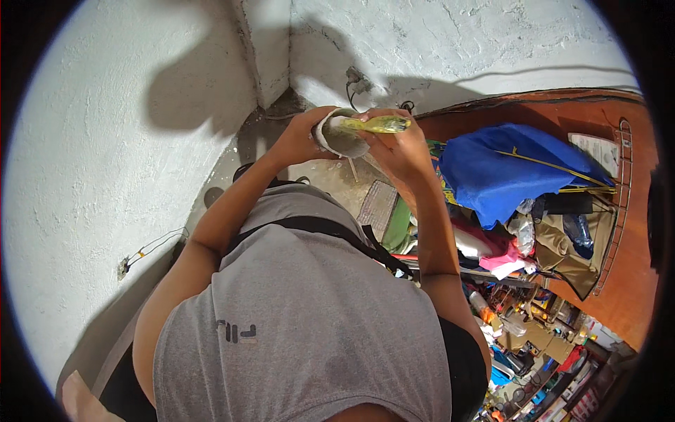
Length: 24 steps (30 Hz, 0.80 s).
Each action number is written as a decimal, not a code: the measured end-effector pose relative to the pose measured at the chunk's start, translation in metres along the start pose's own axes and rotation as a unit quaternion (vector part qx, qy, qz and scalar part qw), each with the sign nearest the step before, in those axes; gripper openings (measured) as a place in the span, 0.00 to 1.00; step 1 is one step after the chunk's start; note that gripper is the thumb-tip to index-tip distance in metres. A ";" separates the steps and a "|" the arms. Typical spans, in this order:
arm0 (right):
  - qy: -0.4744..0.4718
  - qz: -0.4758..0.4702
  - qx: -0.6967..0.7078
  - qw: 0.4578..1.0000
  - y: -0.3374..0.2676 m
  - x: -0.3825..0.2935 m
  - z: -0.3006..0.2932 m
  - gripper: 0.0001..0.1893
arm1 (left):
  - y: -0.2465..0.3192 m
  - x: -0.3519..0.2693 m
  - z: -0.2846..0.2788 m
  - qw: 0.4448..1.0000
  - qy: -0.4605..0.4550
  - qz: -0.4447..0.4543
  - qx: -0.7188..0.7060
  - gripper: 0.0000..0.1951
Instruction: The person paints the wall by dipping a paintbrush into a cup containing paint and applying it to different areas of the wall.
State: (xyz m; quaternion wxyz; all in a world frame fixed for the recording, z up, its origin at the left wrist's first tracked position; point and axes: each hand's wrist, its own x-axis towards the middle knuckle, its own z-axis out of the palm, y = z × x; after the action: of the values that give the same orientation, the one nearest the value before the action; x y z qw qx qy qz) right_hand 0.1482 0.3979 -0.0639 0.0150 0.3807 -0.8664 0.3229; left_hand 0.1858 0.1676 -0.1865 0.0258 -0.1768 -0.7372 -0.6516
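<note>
My left hand [308, 134] is wrapped around the side of a round, paint-coated container [340, 145], held up in front of my chest with its mouth towards me. Between the fingers of my right hand [398, 145] is a paintbrush [377, 124] with a yellowish, paint-smeared handle. Its other end reaches into the container's mouth, and whitish paint shows there. The fingers of the right hand come close to the container's right rim; whether they touch it I cannot tell. The bottom of the container is hidden.
White rough-plastered walls [105, 147] meet in a corner ahead. Wires stick out of a wall hole [122, 268] at left and another [358, 82] ahead. At right, a blue cloth [501, 169] and a wire rack [625, 158] lie by an orange-brown panel [640, 211]. Clutter [532, 337] fills the lower right.
</note>
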 end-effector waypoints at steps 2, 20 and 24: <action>-0.003 -0.010 0.002 1.000 0.004 0.001 0.004 0.13 | -0.002 0.000 -0.002 1.000 -0.005 -0.004 -0.014 0.46; 0.328 0.266 0.494 0.760 0.045 0.071 0.094 0.14 | -0.054 0.054 -0.116 0.995 0.056 -0.077 0.032 0.47; 0.222 0.217 0.294 0.904 0.005 0.128 0.080 0.10 | -0.066 0.077 -0.147 0.998 0.048 -0.034 0.037 0.47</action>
State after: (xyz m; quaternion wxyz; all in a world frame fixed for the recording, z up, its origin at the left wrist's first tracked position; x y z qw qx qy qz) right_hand 0.0714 0.2718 -0.0952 0.0239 0.0886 -0.7673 0.6347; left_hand 0.0659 0.0366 -0.2066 0.0454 -0.1194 -0.7644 -0.6320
